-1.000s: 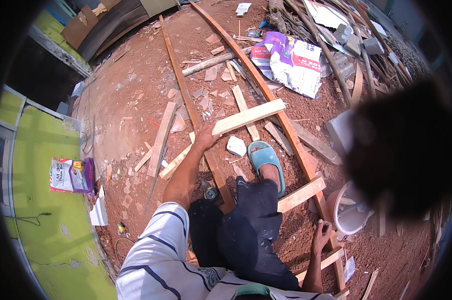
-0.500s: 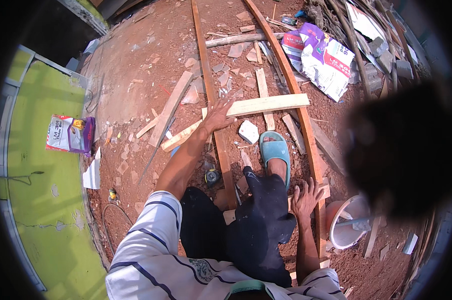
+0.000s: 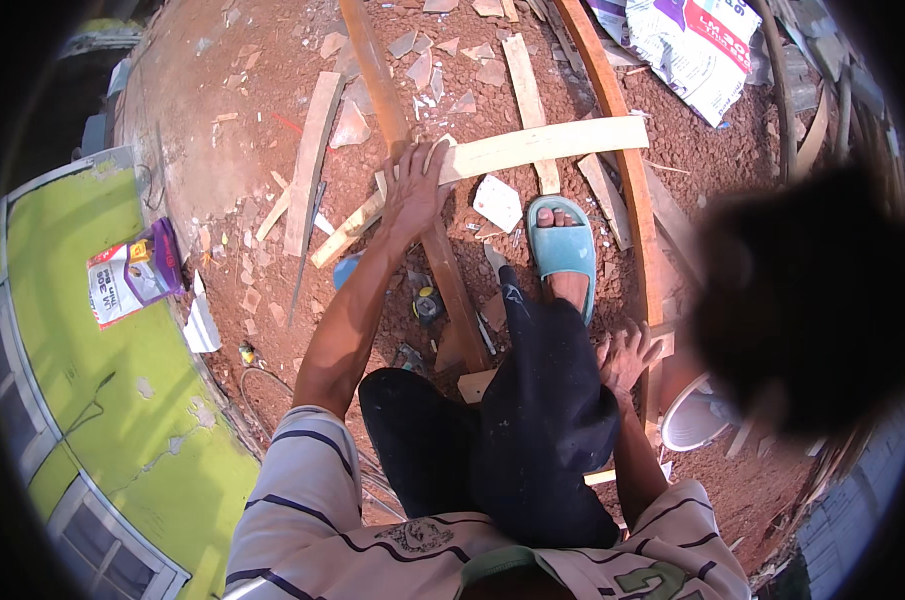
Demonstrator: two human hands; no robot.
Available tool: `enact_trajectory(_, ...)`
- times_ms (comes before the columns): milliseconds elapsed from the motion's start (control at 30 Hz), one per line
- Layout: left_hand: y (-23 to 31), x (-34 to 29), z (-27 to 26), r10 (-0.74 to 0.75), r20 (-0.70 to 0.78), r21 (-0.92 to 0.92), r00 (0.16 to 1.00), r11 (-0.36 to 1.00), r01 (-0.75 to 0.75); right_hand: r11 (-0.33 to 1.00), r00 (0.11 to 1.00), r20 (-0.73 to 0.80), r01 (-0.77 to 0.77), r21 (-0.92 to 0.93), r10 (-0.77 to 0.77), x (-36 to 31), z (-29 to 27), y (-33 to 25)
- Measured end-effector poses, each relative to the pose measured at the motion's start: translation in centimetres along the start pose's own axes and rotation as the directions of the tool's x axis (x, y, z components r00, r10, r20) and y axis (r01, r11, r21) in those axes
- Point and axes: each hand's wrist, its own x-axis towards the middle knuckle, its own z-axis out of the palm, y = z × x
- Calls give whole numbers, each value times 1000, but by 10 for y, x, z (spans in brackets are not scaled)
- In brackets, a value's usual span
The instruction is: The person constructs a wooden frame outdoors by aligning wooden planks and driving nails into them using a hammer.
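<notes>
My left hand (image 3: 415, 190) lies palm down with fingers stretched over the left end of a pale wooden plank (image 3: 552, 142). That plank crosses two long reddish-brown timber beams, a left beam (image 3: 380, 85) and a right beam (image 3: 637, 220). Beside my knee, my right hand (image 3: 627, 355) rests with its fingers spread and slightly bent, by a short crosspiece (image 3: 662, 345) at the right beam. Between the beams stands my foot in a blue-green slide sandal (image 3: 562, 250), near a white angular chunk (image 3: 498, 203). A tape measure (image 3: 428, 303) sits left of the left beam.
Loose wood strips (image 3: 312, 165) and broken tile pieces (image 3: 350, 125) litter the red soil. A white bucket (image 3: 694, 415) stands right of the beams, partly behind a dark blurred shape (image 3: 802, 300). Printed bags lie at upper right (image 3: 697, 50) and against the green wall (image 3: 122, 285).
The view has shifted, moving the plank and beams upward in the picture. My left hand remains on the plank's left end, and my right hand stays beside the right beam.
</notes>
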Motion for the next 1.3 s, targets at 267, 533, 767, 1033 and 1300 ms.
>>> enact_trajectory(267, 4, 11, -33, -134, 366, 124, 921, 988, 94, 992, 902, 413, -118, -41, 124, 25, -41, -20)
enact_trajectory(533, 17, 36, -68, -144, 567, 150, 811, 986, 70, 940, 833, 540, -272, 206, 122, -11, -109, -47)
enact_trajectory(767, 31, 88, -86, 15, 826, -103, 564, 987, 125, 336, 466, 821, -871, 359, 329, -108, -170, -119)
enact_trajectory(1033, 115, 80, -205, 133, 869, -298, 478, 910, 289, 8, 363, 838, -919, 394, 408, -136, -198, -184)
enact_trajectory(1300, -15, -48, -257, 59, 924, -244, 379, 852, 464, 137, 555, 692, -815, 563, 461, -218, -197, -217)
